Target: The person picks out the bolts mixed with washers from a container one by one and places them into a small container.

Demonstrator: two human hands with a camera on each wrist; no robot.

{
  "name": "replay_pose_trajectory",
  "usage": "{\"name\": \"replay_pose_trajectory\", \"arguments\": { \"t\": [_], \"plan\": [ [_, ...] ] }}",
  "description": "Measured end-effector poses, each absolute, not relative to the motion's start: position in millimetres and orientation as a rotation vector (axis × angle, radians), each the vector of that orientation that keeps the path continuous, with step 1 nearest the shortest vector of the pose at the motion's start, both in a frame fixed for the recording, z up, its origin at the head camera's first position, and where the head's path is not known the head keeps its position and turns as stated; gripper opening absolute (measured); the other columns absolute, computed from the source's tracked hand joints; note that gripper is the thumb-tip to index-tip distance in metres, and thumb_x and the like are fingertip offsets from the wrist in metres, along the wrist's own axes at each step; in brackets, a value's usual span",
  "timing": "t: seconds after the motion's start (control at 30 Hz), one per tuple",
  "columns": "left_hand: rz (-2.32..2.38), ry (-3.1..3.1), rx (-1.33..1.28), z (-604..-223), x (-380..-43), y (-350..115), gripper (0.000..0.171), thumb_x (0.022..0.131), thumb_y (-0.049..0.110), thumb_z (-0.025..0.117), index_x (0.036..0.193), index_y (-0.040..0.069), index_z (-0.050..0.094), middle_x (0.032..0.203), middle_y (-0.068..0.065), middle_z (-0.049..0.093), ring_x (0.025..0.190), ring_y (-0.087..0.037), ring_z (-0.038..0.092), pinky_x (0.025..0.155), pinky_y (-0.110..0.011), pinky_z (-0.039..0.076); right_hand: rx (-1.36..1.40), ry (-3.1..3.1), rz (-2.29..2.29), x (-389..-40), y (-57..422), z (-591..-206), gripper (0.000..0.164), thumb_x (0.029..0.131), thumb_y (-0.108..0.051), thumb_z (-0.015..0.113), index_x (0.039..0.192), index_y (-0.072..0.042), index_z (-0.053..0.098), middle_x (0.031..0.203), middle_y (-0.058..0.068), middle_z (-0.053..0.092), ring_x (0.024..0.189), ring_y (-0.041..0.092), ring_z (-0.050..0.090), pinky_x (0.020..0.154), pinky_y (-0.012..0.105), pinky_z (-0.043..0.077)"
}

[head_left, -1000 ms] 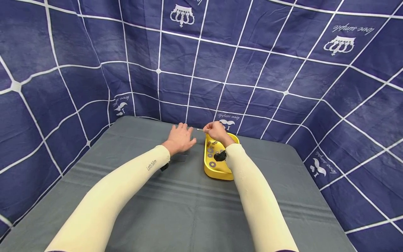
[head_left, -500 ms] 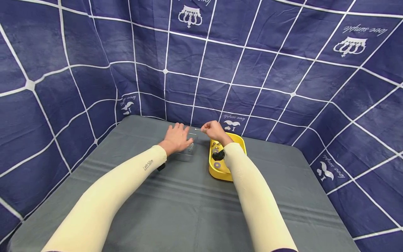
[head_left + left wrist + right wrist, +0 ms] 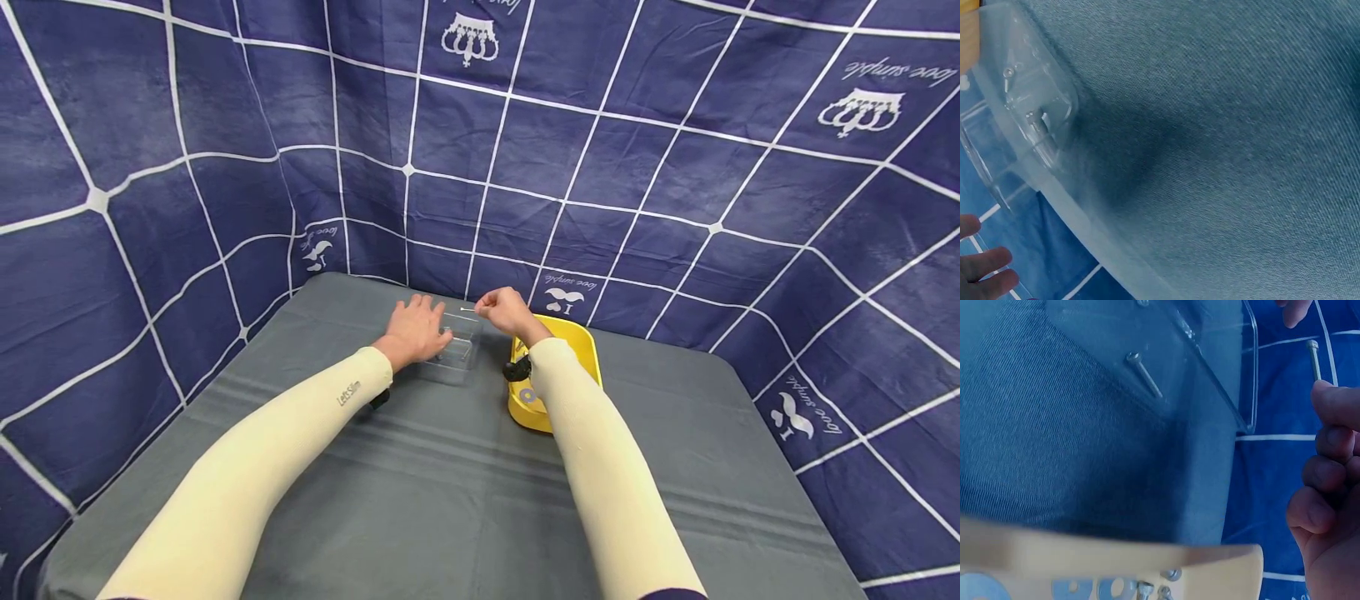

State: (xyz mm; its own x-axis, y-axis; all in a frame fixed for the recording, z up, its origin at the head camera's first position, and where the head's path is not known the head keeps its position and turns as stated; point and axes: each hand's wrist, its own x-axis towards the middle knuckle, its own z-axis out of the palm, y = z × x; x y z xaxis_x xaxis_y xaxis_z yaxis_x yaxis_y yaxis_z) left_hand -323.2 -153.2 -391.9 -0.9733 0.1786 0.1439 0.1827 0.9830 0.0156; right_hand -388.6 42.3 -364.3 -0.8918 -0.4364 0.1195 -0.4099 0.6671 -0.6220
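Observation:
My right hand (image 3: 502,310) pinches a thin metal bolt (image 3: 1314,359) by its shank between thumb and finger, with the head pointing away from the fingertips. It is raised at the back right corner of a clear plastic box (image 3: 468,360). Inside that box lies another bolt (image 3: 1145,376); more small metal pieces (image 3: 1038,125) show in the left wrist view. My left hand (image 3: 415,329) is spread with relaxed fingers at the box's left side, covering part of it, and holds nothing visible.
A yellow bin (image 3: 594,354) stands right of the clear box, under my right forearm. It holds flat washers (image 3: 1072,589) and several bolts (image 3: 1145,589). A grey cloth (image 3: 420,500) covers the table, and a blue gridded curtain (image 3: 525,208) rises behind its back edge.
The head view has turned slightly left, so everything shifts right in it. My right hand has moved left with the bolt, from the yellow bin toward the clear box. The left hand stays spread.

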Motion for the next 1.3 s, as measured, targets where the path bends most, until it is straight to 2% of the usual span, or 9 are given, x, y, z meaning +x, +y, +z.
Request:
{"name": "replay_pose_trajectory", "arguments": {
  "t": [0.27, 0.6, 1.3],
  "plan": [
    [-0.062, -2.981, -0.258, -396, -323, -161, 0.066, 0.096, 0.049, 0.055, 0.146, 0.007, 0.048, 0.139, -0.022, 0.052, 0.134, -0.039, 0.044, 0.106, -0.06, 0.037, -0.702, 2.804, -1.06, -390, 33, -366, 0.021, 0.095, -0.014, 0.065, 0.102, 0.002, 0.076, 0.092, 0.006, 0.072, 0.085, 0.016, 0.056, 0.077, 0.025, 0.043],
    [-0.101, -3.051, -0.215, -407, -324, -170, 0.068, 0.096, 0.047, 0.055, 0.148, 0.005, 0.044, 0.139, -0.022, 0.051, 0.135, -0.039, 0.043, 0.106, -0.06, 0.037, -0.713, 2.799, -1.008, -388, 26, -369, 0.018, 0.095, -0.014, 0.064, 0.098, -0.001, 0.077, 0.094, 0.007, 0.073, 0.081, 0.016, 0.053, 0.07, 0.024, 0.041],
    [-0.132, -3.07, -0.239, -409, -321, -161, 0.069, 0.096, 0.047, 0.056, 0.15, 0.006, 0.043, 0.143, -0.022, 0.05, 0.137, -0.038, 0.042, 0.106, -0.06, 0.038, -0.703, 2.795, -0.95, -392, 23, -377, 0.021, 0.095, -0.016, 0.065, 0.101, -0.001, 0.078, 0.091, 0.004, 0.072, 0.08, 0.014, 0.054, 0.07, 0.022, 0.041]
  ]
}}
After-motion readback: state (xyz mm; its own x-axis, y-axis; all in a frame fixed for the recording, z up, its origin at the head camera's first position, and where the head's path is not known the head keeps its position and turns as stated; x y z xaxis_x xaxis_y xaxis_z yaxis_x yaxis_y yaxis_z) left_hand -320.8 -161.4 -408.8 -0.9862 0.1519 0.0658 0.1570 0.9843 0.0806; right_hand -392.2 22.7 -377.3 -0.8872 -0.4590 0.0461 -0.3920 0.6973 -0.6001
